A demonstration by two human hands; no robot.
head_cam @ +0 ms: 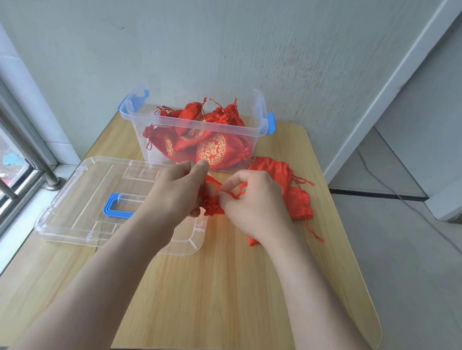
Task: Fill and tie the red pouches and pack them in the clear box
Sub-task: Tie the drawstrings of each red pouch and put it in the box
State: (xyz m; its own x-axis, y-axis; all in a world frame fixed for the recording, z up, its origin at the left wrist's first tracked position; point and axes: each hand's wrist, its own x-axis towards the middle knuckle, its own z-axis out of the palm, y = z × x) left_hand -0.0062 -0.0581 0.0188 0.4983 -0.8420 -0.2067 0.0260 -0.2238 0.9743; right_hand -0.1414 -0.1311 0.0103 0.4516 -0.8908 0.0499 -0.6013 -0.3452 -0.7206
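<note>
Red gold-printed pouch (212,206) with gathered neck before open clear box (138,132) of tied pouches (212,149), loose pouches (300,202) alongside.

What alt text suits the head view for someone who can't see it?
Left hand and right hand pinch a red pouch and its drawstring over a wooden table. Behind: clear box with packed pouches; lid left, loose pouches right.
</note>
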